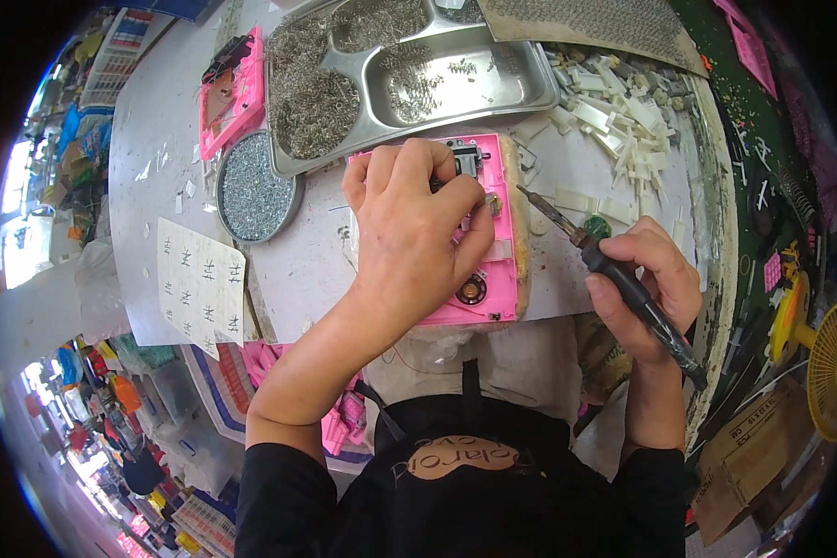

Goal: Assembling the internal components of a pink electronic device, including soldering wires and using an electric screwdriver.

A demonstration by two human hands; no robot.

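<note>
A pink plastic housing (pixel 502 302) lies on a pad at the table's front edge. My left hand (pixel 405 223) is over it, fingers curled down and thumb near the forefinger. Whatever the fingertips pinch is hidden beneath the hand. Beside them in the housing show a grey-black mechanism (pixel 471 158) and, nearer me, a small round speaker (pixel 471 289). A black-handled soldering iron (pixel 634 296) is gripped in my right hand (pixel 656 279). Its thin metal tip points up and left, just right of the housing and apart from it.
Springs fill compartments of a metal tray (pixel 372 93) behind the housing. A round tin (pixel 259 191) of small metal parts stands left, near another pink housing (pixel 232 98) and a marked paper sheet (pixel 203 284). White plastic pieces (pixel 623 121) are heaped at right. A yellow fan (pixel 828 367) stands beyond.
</note>
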